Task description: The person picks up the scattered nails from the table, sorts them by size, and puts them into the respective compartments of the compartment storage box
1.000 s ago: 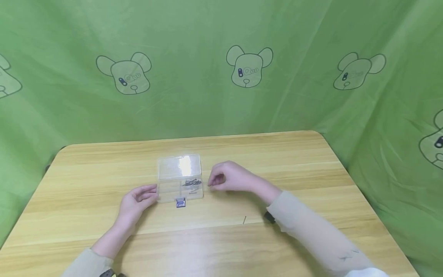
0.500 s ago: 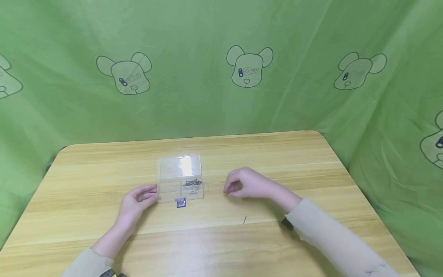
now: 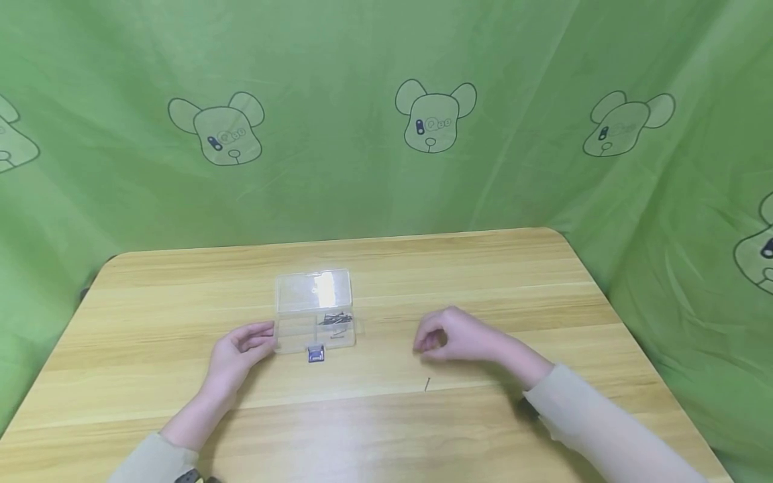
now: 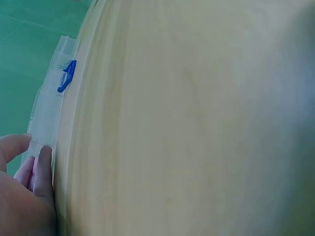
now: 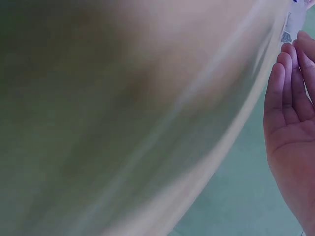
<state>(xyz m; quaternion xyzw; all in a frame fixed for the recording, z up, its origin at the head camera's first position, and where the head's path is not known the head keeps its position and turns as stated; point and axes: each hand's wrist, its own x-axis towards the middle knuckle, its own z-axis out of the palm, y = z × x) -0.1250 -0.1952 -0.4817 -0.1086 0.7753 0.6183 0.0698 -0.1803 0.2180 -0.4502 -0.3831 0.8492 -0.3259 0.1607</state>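
Note:
A clear plastic box [image 3: 296, 329] lies on the wooden table with its lid [image 3: 296, 292] folded back and a blue latch [image 3: 316, 353] at its front. A pile of thin dark nails [image 3: 336, 318] fills its back right compartment; a few more nails [image 3: 337, 336] lie in the front right one. My left hand [image 3: 238, 349] rests against the box's left end, fingertips and thumb at the wall. Over the table to the right, my right hand [image 3: 461, 335] has loosely bent fingers, with nothing visible between them. A single nail [image 3: 427, 384] lies just below that hand.
The wooden table [image 3: 374, 429] has rounded back corners. A green curtain [image 3: 338, 194] with printed bear heads hangs behind it and along its sides.
My right hand has moved away from the box, right and toward the table's front, near the single nail. My left hand and the box have stayed in place.

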